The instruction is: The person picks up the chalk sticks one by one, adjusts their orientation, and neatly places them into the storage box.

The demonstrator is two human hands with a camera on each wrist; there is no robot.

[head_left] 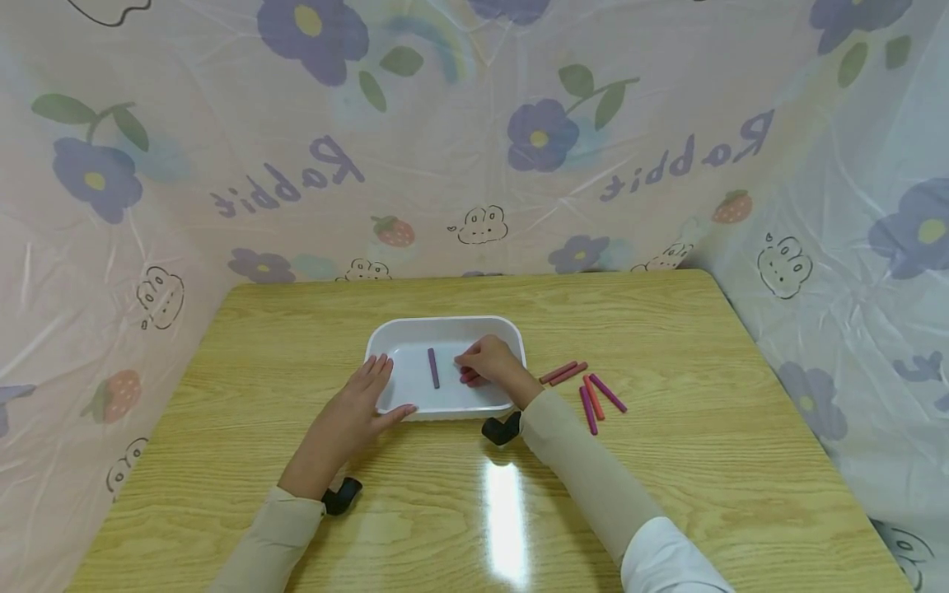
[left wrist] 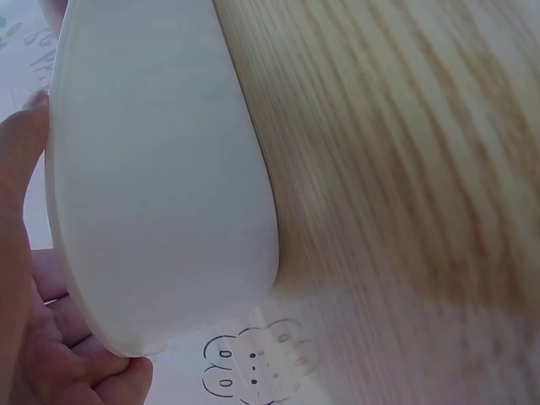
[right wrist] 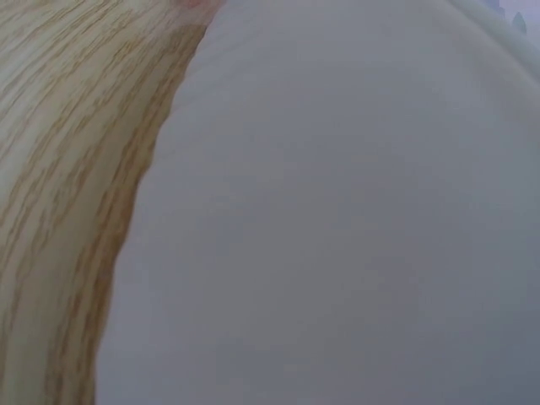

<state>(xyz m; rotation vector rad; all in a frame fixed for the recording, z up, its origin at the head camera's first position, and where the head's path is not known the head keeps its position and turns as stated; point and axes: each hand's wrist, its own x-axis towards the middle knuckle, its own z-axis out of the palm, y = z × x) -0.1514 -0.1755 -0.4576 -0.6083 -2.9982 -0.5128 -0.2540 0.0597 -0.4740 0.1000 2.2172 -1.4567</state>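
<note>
Right hand (head_left: 491, 362): inside the white tray (head_left: 404, 333), toward its right end, fingers bent in close together. Reddish sticks (head_left: 471, 377) show just under them — whether gripped or merely lying there, cannot tell; right-wrist view is mostly tray wall.
Left hand (head_left: 357, 405): fingers and thumb spread, resting on the tray's rim at its near left corner; no stick held.
One purple stick (head_left: 433, 368) lies near the tray's middle, left of the right hand.
Outside, right of the tray: two brownish-red sticks (head_left: 568, 374) side by side; farther right, two purple sticks (head_left: 608, 393) with an orange-red stick (head_left: 594, 397) between — all on the wood-grain table (head_left: 630, 317).
</note>
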